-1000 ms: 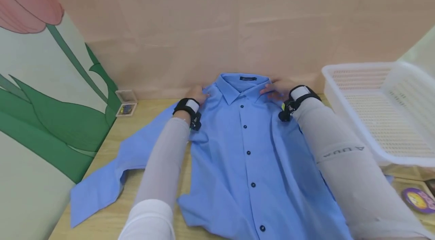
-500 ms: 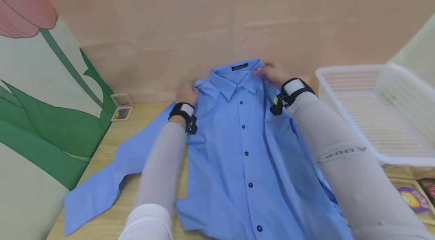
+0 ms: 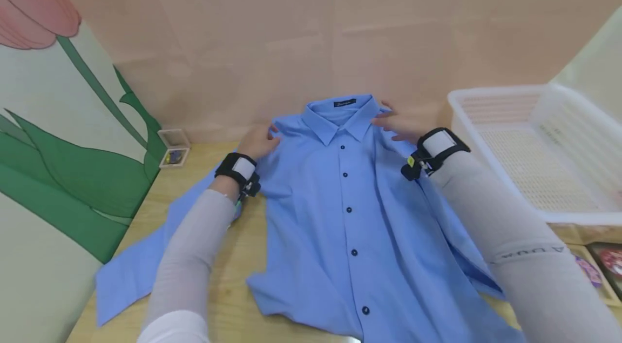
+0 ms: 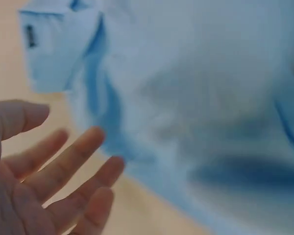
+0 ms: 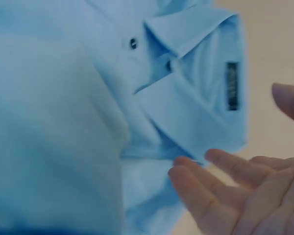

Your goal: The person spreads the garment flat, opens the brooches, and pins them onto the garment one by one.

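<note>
A blue button-up shirt (image 3: 311, 197) lies front side up on the wooden table, its collar toward the back wall and a dark label inside the collar. My left hand (image 3: 259, 141) is at the shoulder on the left; in the left wrist view its fingers (image 4: 63, 166) are spread and hold nothing. Beside the collar on the right is my right hand (image 3: 400, 122). Its fingers (image 5: 225, 181) are extended with the thumb apart, fingertips right at the collar's edge in the right wrist view. One sleeve stretches out to the left, partly hidden behind my left forearm.
A white plastic basket (image 3: 500, 159) stands at the right. A small open box (image 3: 175, 147) sits at the back left corner. Framed colourful items (image 3: 609, 262) lie at the right edge. A beige wall covering (image 3: 291, 35) rises behind the table (image 3: 243, 256).
Both hands have released the shirt. The collar, lifted half a second ago, has dropped lower. My left hand has moved left, and my right hand slightly right and down.
</note>
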A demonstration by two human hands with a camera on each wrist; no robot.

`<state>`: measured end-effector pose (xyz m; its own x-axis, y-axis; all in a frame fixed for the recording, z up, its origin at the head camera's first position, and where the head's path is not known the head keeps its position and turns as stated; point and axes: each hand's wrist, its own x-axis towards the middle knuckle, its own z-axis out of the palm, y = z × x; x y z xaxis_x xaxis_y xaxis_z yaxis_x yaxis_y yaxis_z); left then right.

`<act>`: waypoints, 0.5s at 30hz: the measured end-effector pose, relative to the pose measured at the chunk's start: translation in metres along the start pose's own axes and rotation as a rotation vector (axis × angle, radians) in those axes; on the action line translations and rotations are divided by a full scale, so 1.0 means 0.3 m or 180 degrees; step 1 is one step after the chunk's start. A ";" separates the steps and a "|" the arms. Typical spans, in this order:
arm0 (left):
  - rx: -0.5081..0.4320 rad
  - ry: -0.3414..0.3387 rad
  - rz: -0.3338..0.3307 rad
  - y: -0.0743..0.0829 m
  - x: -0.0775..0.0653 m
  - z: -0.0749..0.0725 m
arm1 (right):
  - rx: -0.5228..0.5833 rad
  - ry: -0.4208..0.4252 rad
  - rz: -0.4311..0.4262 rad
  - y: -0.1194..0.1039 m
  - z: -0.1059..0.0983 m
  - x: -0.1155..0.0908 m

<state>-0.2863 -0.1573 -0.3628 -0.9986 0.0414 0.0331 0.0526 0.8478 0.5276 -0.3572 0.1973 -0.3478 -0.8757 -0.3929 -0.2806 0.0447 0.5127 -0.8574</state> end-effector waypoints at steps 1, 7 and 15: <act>0.0079 -0.0048 0.0081 0.001 -0.029 -0.026 | -0.0039 0.0012 0.0000 -0.014 -0.002 -0.022; 0.0387 -0.0165 0.0396 0.011 -0.247 -0.145 | -0.0243 0.0126 -0.0212 -0.071 -0.004 -0.135; 0.0566 -0.0301 0.0499 0.006 -0.533 -0.155 | -0.0659 0.0340 -0.0587 -0.033 0.015 -0.337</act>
<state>-0.1262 -0.1869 -0.3277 -0.9749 0.2218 0.0187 0.2133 0.9065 0.3643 -0.2669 0.2285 -0.3130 -0.9061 -0.4170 -0.0717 -0.2094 0.5892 -0.7804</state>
